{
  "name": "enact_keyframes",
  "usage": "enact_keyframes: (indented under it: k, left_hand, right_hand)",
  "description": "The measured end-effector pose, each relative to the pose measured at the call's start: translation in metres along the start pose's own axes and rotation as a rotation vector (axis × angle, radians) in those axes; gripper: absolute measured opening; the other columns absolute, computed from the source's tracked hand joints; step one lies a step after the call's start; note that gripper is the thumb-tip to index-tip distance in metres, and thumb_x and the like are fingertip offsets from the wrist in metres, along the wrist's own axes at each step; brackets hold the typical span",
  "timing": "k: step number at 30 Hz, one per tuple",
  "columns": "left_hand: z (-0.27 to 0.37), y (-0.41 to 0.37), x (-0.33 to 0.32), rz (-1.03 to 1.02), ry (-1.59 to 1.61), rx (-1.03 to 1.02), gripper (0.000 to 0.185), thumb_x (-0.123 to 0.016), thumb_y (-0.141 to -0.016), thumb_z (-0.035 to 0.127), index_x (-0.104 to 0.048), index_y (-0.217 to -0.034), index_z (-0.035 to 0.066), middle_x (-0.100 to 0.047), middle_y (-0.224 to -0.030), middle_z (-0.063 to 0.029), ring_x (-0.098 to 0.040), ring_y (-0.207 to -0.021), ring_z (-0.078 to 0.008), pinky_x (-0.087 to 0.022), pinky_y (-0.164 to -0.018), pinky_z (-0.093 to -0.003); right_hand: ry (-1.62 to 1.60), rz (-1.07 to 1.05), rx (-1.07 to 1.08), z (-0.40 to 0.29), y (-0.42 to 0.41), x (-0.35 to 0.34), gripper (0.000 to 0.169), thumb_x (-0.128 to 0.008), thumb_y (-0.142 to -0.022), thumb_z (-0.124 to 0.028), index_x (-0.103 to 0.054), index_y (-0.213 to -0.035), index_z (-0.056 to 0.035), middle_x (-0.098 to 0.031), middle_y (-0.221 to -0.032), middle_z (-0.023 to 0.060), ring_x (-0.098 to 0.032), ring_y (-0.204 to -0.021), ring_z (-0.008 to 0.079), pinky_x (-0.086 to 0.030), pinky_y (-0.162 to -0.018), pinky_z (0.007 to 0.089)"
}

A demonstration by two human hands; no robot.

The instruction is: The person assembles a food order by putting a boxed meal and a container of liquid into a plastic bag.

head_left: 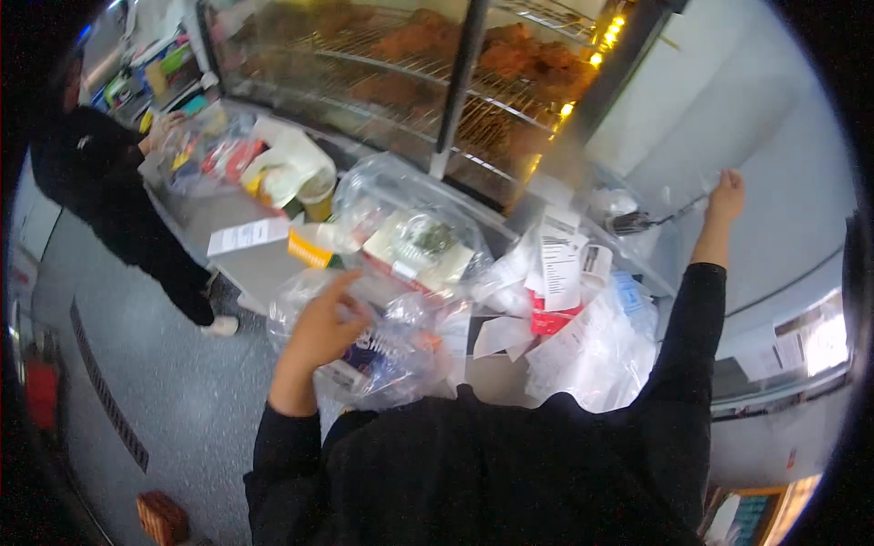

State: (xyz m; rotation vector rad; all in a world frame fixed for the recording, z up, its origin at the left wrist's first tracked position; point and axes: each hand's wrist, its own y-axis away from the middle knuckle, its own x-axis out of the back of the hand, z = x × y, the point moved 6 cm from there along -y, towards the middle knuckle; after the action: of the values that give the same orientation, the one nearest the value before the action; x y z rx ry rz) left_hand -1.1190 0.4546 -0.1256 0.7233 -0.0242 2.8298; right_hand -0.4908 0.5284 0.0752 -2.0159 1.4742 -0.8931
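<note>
My left hand (332,319) hovers at or just above a clear plastic bag (403,362), fingers apart and slightly curled; I cannot tell whether it touches the plastic. Inside that bag is a dark blue printed packet (372,355). Out to the far right, my raised right hand (727,194) is closed around what looks like the end of a thin, long-handled utensil (672,213). Its dark, blurred head lies over a clear plastic bin (655,273). Ahead of me, another clear bag (416,205) holds a lidded container (427,239) with something green under the lid.
A glass-fronted warming cabinet (457,89) with fried food on wire racks backs the counter (198,218). Printed paper slips (561,256) and white plastic bags (594,355) lie right. Another person (102,177) in black reaches toward bagged goods (218,150) at left. A drain grate (109,382) crosses the floor.
</note>
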Motion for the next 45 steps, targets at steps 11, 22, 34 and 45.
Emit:
enact_keyframes:
  k: [11,22,34,45]
  left_hand:
    - [0.033,0.028,0.15,0.214,0.046,-0.144,0.069,-0.05,-0.056,-0.008,-0.036,-0.121,0.01,-0.043,-0.072,0.0021,-0.04,-0.062,-0.0051,-0.033,-0.054,-0.0165]
    - [0.006,0.004,0.14,-0.029,1.077,-0.207,0.029,-0.052,-0.076,0.001,-0.043,-0.103,0.009,-0.05,-0.083,-0.0026,-0.049,-0.064,-0.0084,-0.04,-0.051,-0.0196]
    - [0.029,-0.006,0.125,-0.33,1.102,-0.267,0.025,-0.053,-0.076,0.004,-0.046,-0.1,0.007,-0.052,-0.082,-0.0014,-0.055,-0.073,-0.0133,-0.045,-0.056,-0.025]
    - [0.029,-0.026,0.143,-0.261,1.278,-0.327,0.041,-0.046,-0.075,-0.002,-0.04,-0.116,-0.005,-0.046,-0.103,-0.0094,-0.051,-0.087,-0.0207,-0.041,-0.082,-0.0325]
  right_hand:
    - [-1.232,-0.531,-0.11,-0.216,0.138,0.031,0.038,-0.051,-0.083,-0.017,-0.04,-0.115,0.0006,-0.052,-0.089,0.0057,-0.049,-0.08,0.0125,-0.045,-0.067,0.0256]
    - [-1.09,-0.975,0.054,-0.41,0.418,-0.053,0.015,-0.05,-0.081,-0.013,-0.056,-0.089,-0.002,-0.056,-0.071,0.0037,-0.053,-0.067,0.011,-0.042,-0.063,0.0234]
    - [0.193,-1.391,0.734,-0.255,0.546,-0.132,0.03,-0.045,-0.079,-0.022,-0.052,-0.107,-0.013,-0.056,-0.1,0.0137,-0.054,-0.087,0.0323,-0.042,-0.079,0.0386]
    - [0.769,-1.759,0.197,-0.273,0.447,-0.021,0.073,-0.031,-0.076,-0.064,-0.058,-0.096,0.0004,-0.056,-0.097,0.0211,-0.051,-0.097,0.0327,-0.037,-0.086,0.0367]
